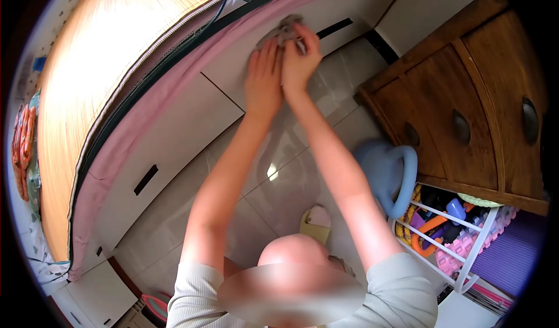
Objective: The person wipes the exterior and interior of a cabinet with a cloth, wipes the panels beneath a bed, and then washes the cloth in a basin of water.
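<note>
Both arms reach forward to the white drawer front [227, 66] under the bed's pink edge. My left hand [265, 83] lies with its fingers stretched out on a grey-brown cloth, pressed near the top of the panel. Beside it, my right hand [301, 60] has its fingers bent round the bunched part of the cloth [287, 28]. A black handle slot [336, 29] is just right of the right hand. The two wrists are close together.
A wooden cabinet [442, 107] with dark handles stands at the right. Below it are a blue-grey bucket [375, 168] with a raised handle and a white rack [466, 258] of coloured items. Glossy tiles [256, 194] cover the floor. A slipper [315, 226] shows near the body.
</note>
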### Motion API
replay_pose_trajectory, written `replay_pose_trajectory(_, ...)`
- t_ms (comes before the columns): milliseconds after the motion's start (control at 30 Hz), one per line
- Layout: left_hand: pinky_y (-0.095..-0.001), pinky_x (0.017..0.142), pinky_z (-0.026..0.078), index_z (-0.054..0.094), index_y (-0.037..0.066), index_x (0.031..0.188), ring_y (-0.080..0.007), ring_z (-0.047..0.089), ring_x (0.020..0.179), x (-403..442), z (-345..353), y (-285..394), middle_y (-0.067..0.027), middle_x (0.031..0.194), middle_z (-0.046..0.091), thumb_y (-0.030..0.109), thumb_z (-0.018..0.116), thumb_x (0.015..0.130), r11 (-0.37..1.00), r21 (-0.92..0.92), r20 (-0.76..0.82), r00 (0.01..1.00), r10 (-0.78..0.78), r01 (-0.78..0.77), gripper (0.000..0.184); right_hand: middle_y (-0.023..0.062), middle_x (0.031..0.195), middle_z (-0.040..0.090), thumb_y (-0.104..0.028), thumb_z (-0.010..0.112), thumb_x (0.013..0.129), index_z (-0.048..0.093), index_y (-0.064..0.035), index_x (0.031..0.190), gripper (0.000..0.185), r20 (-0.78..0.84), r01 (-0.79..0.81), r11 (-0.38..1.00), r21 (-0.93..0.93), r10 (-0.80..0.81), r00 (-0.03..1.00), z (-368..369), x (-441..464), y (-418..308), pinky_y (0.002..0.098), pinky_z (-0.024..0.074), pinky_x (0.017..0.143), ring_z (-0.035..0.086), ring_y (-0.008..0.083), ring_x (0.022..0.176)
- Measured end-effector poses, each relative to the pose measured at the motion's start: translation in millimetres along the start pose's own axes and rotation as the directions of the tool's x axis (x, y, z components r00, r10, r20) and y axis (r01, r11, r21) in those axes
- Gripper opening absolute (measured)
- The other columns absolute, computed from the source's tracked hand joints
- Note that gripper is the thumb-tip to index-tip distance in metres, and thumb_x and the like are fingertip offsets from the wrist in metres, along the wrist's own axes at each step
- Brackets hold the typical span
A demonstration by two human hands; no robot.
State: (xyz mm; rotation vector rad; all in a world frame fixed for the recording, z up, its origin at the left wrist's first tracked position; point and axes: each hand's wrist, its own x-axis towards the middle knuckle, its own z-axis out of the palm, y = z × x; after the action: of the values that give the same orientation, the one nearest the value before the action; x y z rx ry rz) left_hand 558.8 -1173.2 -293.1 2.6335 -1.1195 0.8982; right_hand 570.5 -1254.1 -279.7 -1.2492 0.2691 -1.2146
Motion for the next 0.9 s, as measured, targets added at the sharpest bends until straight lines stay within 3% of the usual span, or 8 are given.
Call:
replay_pose_trajectory(233, -0.0479, 0.103, 0.025, 0.04, -0.003, 0.127, -0.0373, 0.033, 0.125, -94, -7, -32, -0.0212, 0.132, 0.038, 0.026, 0.053, 0.078, 0.965, 0.208, 0.091, 0.979, -0.184, 0.162, 0.059, 0.009, 0.102, 0.055, 0.01, 0.055, 0.066, 0.066, -0.003, 0.09, 0.029, 0.402, 0.209, 0.976, -0.055, -0.17, 0.9, 11, -81, -13, 0.0267, 0.0473, 0.075, 0.056, 0.0196, 0.088)
replay_pose_trajectory(333, -0.0469, 0.104, 0.024, 0.039, -0.004, 0.128, -0.0372, 0.032, 0.127, -81, -13, -25, -0.0217, 0.134, 0.036, 0.026, 0.053, 0.078, 0.971, 0.203, 0.108, 0.982, -0.154, 0.13, 0.06, 0.0092, 0.095, 0.057, 0.009, 0.056, 0.068, 0.067, -0.0054, 0.087, 0.026, 0.387, 0.248, 0.967, -0.064, -0.205, 0.899, 7, -62, -10, 0.0296, 0.0466, 0.073, 0.055, 0.0217, 0.087)
replay_pose_trajectory(467, -0.0458, 0.105, 0.022, 0.037, -0.003, 0.13, -0.0332, 0.029, 0.129, -10, -10, -1, -0.0205, 0.137, 0.032, 0.026, 0.054, 0.077, 0.987, 0.16, 0.099, 0.995, 0.016, -0.032, 0.063, 0.0064, 0.096, 0.059, 0.006, 0.054, 0.076, 0.061, -0.0021, 0.1, 0.027, 0.114, 0.099, 0.994, -0.052, -0.093, 0.989, -7, -1, 9, 0.0255, 0.0459, 0.074, 0.055, 0.0156, 0.088)
replay_pose_trajectory(533, -0.0459, 0.106, 0.022, 0.037, -0.002, 0.13, -0.0318, 0.029, 0.13, 20, -1, 11, -0.0195, 0.139, 0.031, 0.025, 0.054, 0.077, 0.981, 0.154, 0.107, 0.989, 0.099, -0.115, 0.063, 0.0052, 0.098, 0.058, 0.005, 0.051, 0.079, 0.059, 0.0006, 0.104, 0.026, -0.015, -0.022, 0.993, 0.116, 0.024, 1.0, -12, 27, 24, 0.0238, 0.0453, 0.073, 0.053, 0.0124, 0.087)
replay_pose_trajectory(633, -0.046, 0.106, 0.021, 0.037, -0.002, 0.13, -0.032, 0.028, 0.13, 26, 9, 12, -0.0184, 0.138, 0.032, 0.025, 0.053, 0.077, 0.96, 0.235, 0.099, 0.986, 0.133, -0.153, 0.062, 0.0069, 0.095, 0.055, 0.007, 0.052, 0.074, 0.062, -0.0015, 0.097, 0.027, -0.043, -0.129, 0.978, 0.167, 0.138, 0.989, -18, 40, 25, 0.0269, 0.0447, 0.073, 0.054, 0.0178, 0.088)
replay_pose_trajectory(667, -0.046, 0.106, 0.021, 0.037, -0.002, 0.13, -0.0324, 0.028, 0.13, 21, 13, 12, -0.0181, 0.138, 0.033, 0.025, 0.053, 0.077, 0.95, 0.275, 0.099, 0.987, 0.123, -0.146, 0.061, 0.0078, 0.094, 0.056, 0.008, 0.052, 0.071, 0.063, -0.002, 0.094, 0.028, -0.058, -0.068, 0.996, 0.053, 0.071, 0.996, -16, 30, 25, 0.0279, 0.0448, 0.073, 0.055, 0.0184, 0.087)
replay_pose_trajectory(833, -0.0476, 0.105, 0.023, 0.039, -0.003, 0.128, -0.036, 0.032, 0.127, -79, 20, -20, -0.0187, 0.13, 0.042, 0.024, 0.049, 0.081, 0.992, 0.055, 0.151, 0.981, -0.118, 0.111, 0.055, 0.0083, 0.091, 0.057, 0.009, 0.055, 0.066, 0.068, -0.0064, 0.083, 0.027, 0.247, 0.085, 0.986, -0.144, -0.047, 0.968, -7, -63, 9, 0.0298, 0.0469, 0.071, 0.056, 0.0212, 0.083)
replay_pose_trajectory(900, -0.0476, 0.104, 0.024, 0.04, -0.003, 0.127, -0.0361, 0.035, 0.125, -125, 23, -36, -0.0191, 0.126, 0.045, 0.022, 0.05, 0.081, 0.979, 0.173, 0.18, 0.974, -0.139, 0.108, 0.053, 0.0063, 0.089, 0.057, 0.01, 0.056, 0.066, 0.068, -0.0078, 0.082, 0.026, 0.326, 0.069, 0.985, -0.156, -0.015, 0.945, -4, -98, 11, 0.0303, 0.048, 0.07, 0.057, 0.0212, 0.081)
